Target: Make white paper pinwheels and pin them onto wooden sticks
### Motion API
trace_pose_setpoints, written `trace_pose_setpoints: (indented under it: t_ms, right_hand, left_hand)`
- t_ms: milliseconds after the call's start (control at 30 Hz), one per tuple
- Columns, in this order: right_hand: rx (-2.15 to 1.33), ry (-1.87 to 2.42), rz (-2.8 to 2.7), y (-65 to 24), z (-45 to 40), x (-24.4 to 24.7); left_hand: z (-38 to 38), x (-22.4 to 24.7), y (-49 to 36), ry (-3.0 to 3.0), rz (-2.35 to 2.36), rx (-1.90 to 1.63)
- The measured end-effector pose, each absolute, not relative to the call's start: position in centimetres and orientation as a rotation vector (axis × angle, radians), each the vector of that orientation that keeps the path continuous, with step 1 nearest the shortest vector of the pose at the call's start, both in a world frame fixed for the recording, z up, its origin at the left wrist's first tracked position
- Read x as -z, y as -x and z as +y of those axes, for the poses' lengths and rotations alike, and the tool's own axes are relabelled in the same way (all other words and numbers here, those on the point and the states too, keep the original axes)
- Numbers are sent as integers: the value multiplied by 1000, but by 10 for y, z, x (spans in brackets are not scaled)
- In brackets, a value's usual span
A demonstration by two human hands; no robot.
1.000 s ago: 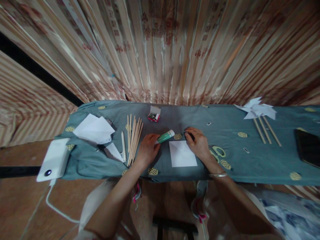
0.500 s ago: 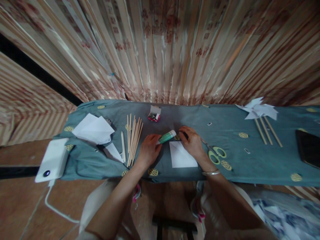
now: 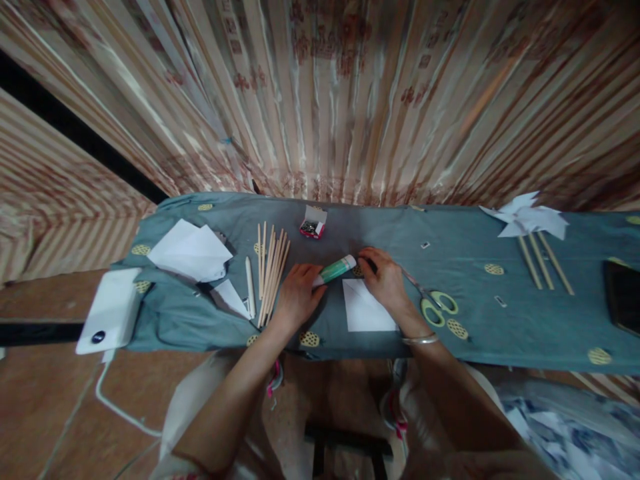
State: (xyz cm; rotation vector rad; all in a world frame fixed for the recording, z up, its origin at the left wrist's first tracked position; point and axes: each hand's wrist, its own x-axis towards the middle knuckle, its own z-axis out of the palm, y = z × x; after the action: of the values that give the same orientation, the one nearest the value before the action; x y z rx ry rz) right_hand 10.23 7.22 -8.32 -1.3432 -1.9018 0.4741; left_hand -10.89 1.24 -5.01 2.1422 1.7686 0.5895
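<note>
My left hand [image 3: 299, 293] is wrapped around a green and white glue stick [image 3: 334, 271], its white end pointing right. Close to that end is my right hand [image 3: 384, 275], fingers curled in towards the thumb; whatever they may pinch is hidden. Under the right palm and wrist lies a square of white paper [image 3: 367, 310], partly covered. Scissors with light green handles [image 3: 439, 305] rest just right of the right hand. Left of the left hand, several wooden sticks [image 3: 274, 270] are laid side by side, with a white pen-like stick [image 3: 251, 287] beside them.
Behind the hands stands a small open box of metal bits [image 3: 313, 225]. White paper sheets [image 3: 187, 253] and a white power bank [image 3: 107, 313] are at left. Paper pinwheels on sticks [image 3: 533, 220] and a dark phone [image 3: 623, 297] lie at right on the teal cloth [image 3: 465, 233].
The view has shifted slightly, so the table's things sit a little further right. Both hands keep nearly the same pose, with the glue stick still in the left.
</note>
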Motion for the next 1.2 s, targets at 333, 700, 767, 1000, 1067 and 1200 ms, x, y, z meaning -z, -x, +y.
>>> trace_pose_setpoints:
  t_ms: [333, 700, 767, 1000, 1067, 1200]
  right_hand:
    - [-586, 1367, -1744, -107, 67, 68]
    - [-1717, 1001, -1004, -89, 43, 55]
    - [-1711, 1039, -934, -90, 41, 54]
    - [-1647, 1059, -780, -114, 46, 54]
    - [-1660, 1072, -758, -122, 47, 54]
    - [-1642, 1123, -798, -133, 43, 52]
  left_hand:
    - [16, 51, 105, -1691, 1666, -957]
    - [18, 41, 70, -1039, 1124, -1077]
    - [19, 42, 68, -1054, 1136, -1060]
    - [21, 53, 78, -1340, 1329, -961]
    - [22, 57, 83, -1641, 1460, -903]
    - [22, 61, 86, -2116, 1487, -737]
